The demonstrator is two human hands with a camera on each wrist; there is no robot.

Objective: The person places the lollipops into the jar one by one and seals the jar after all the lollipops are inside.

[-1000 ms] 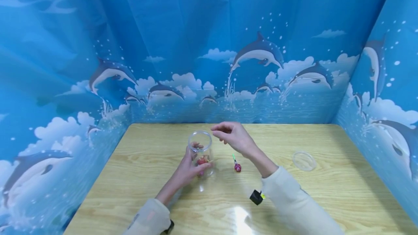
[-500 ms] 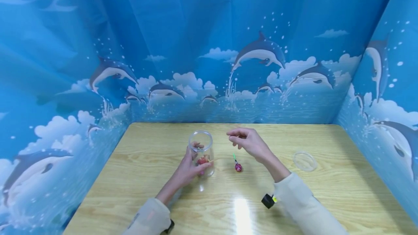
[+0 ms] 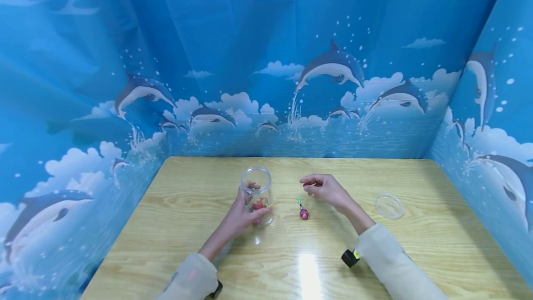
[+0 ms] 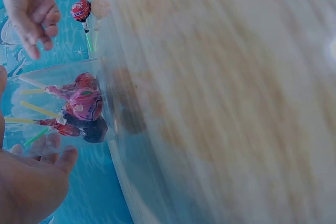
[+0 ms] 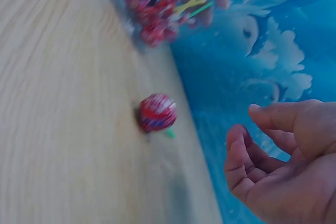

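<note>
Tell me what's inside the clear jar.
Inside the clear jar are several wrapped lollipops, heads down, with white, yellow and green sticks pointing up. They overlap, and the left hand covers part of the jar in the head view, so I cannot count them exactly.

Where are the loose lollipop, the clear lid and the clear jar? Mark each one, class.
Loose lollipop [image 5: 158, 112], right wrist view: on its wrapped head.
Clear lid [image 3: 389, 206], head view: on its middle.
Clear jar [image 3: 269, 181], head view: on the right side of its rim.
</note>
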